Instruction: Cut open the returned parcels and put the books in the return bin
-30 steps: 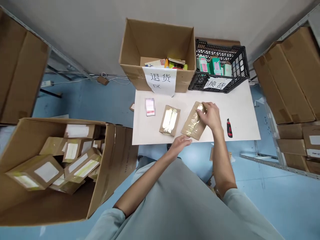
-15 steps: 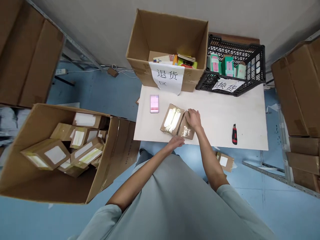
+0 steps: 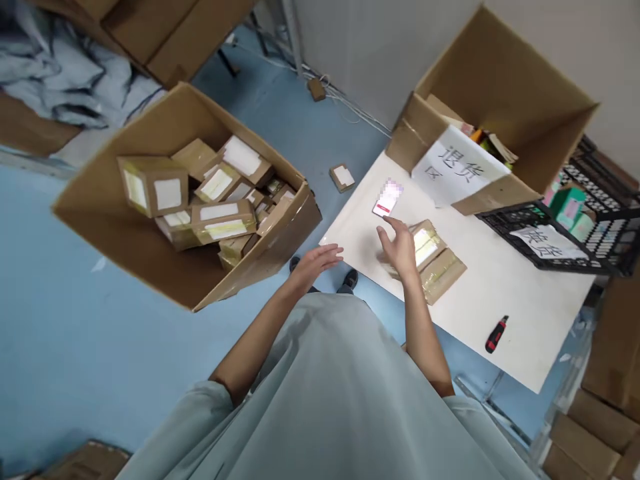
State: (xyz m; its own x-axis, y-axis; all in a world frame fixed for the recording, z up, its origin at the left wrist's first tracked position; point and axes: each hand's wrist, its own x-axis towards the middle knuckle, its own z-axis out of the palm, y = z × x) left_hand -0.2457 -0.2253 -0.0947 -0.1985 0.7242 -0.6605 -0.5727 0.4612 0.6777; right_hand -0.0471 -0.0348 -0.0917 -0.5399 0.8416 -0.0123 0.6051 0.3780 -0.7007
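My left hand [image 3: 316, 264] is in the air between the table's left corner and the large carton, fingers stretched and holding nothing. My right hand [image 3: 399, 248] hovers over the near side of the table, thumb and fingers apart, partly covering a small taped cardboard box with a white label [image 3: 425, 245]. Against that box lies a second taped cardboard box [image 3: 444, 275]. A phone [image 3: 386, 199] with a lit screen rests just beyond my right fingertips. On my left stands the large open carton [image 3: 275, 250], with several labelled parcels [image 3: 223, 220] piled inside.
On the white table [image 3: 525, 300] are a utility knife [image 3: 497, 335], a big open carton with a paper sign [image 3: 460, 163], and a black plastic crate [image 3: 555, 247] holding green boxes. One small parcel [image 3: 342, 177] lies on the blue floor. Brown cartons [image 3: 607, 373] stand at right.
My view has turned left toward the large parcel carton. Both hands have come off the two small boxes; the left has moved past the table edge, and the right has lifted leftward.
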